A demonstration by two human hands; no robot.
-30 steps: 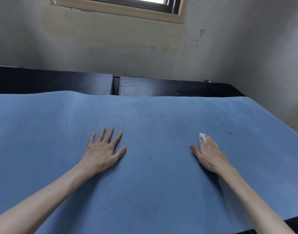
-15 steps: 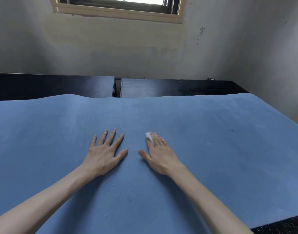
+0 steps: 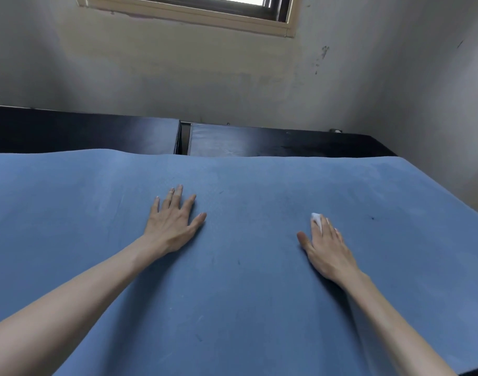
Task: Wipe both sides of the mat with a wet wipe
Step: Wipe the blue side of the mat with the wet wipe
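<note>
A large blue mat [image 3: 246,294] lies spread flat and fills most of the head view. My left hand [image 3: 172,223] rests on it left of centre, palm down with the fingers spread. My right hand [image 3: 324,248] lies flat on the mat to the right and presses a white wet wipe [image 3: 316,217] against it. Only a small white corner of the wipe shows past the fingertips; the rest is hidden under the hand.
Beyond the mat's far edge stand two black surfaces [image 3: 259,142] with a narrow gap between them, against a grey stained wall. A window frame [image 3: 191,12] sits high on that wall. A second wall closes the right side.
My right hand with the wipe slid left to beside my left hand, then back to the right across the mat. My left hand stayed in place.
</note>
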